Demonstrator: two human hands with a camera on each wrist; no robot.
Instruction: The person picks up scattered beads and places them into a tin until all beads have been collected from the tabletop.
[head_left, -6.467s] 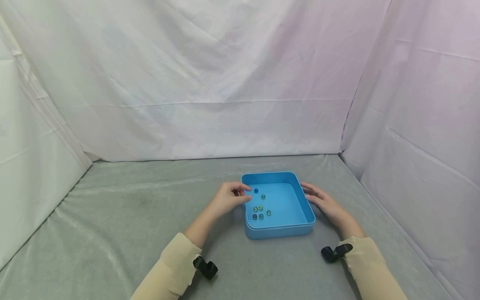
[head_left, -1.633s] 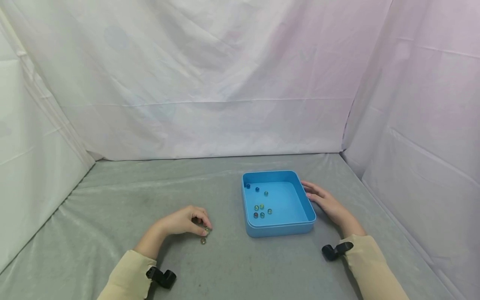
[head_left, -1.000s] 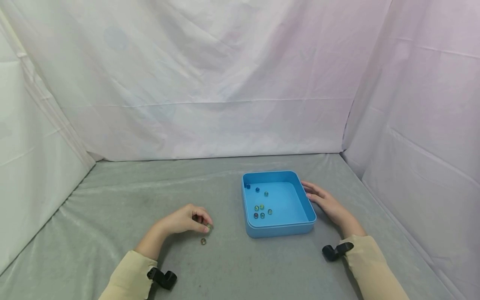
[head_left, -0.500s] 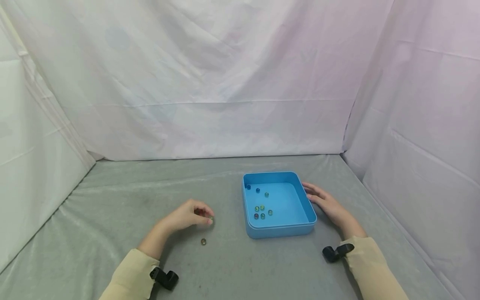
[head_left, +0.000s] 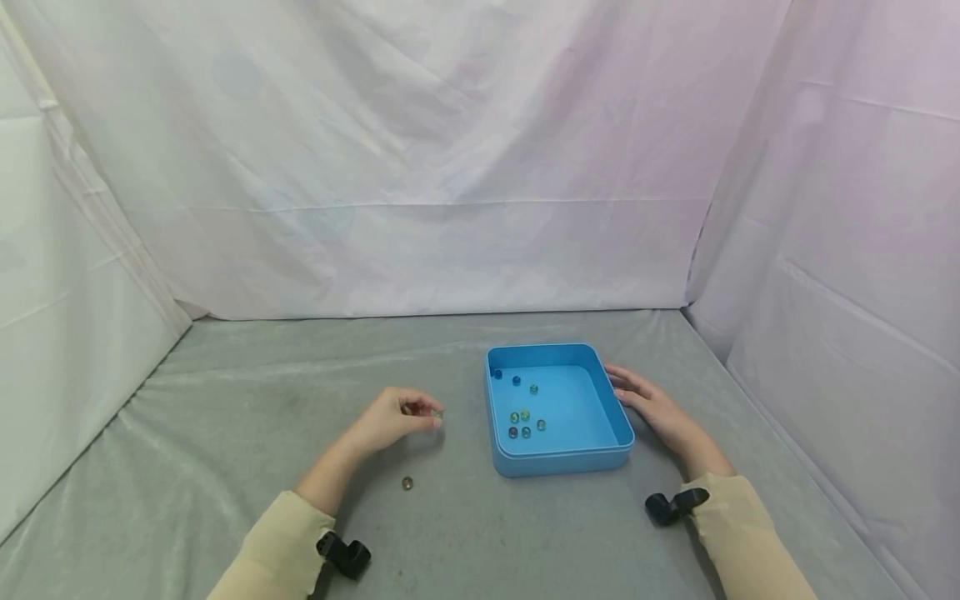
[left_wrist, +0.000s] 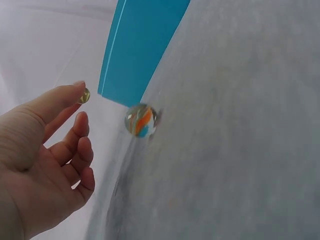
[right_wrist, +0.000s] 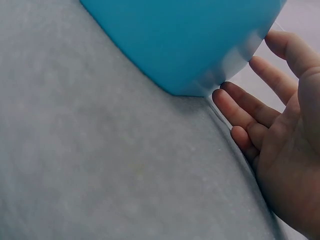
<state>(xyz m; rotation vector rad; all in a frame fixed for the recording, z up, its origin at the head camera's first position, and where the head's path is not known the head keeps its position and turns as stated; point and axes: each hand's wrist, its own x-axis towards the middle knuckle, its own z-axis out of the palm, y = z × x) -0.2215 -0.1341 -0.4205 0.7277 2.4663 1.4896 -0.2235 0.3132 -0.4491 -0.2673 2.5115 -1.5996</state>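
My left hand [head_left: 393, 421] pinches a yellowish glass marble [left_wrist: 85, 96] between thumb and forefinger, raised over the cloth left of the box. Its other fingers curl loosely. One clear marble with orange and blue swirls [left_wrist: 141, 121] lies on the cloth, nearer me than that hand; it shows as a brownish marble [head_left: 407, 483] in the head view. A square blue box [head_left: 562, 462] stands to the right, with several marbles on its floor, mostly along the left side. My right hand [head_left: 660, 417] rests its fingertips against the box's right wall, fingers fairly straight.
Grey cloth [head_left: 225, 417] covers the table. White curtains [head_left: 412, 250] hang behind and at both sides. A black wrist camera [head_left: 345, 556] sits on the left sleeve, another black camera [head_left: 675, 506] on the right.
A blue marble has joined those in the box. The left hand went back to the cloth, took one of two marbles there, lifted it and moves toward the box. The right hand stays put.
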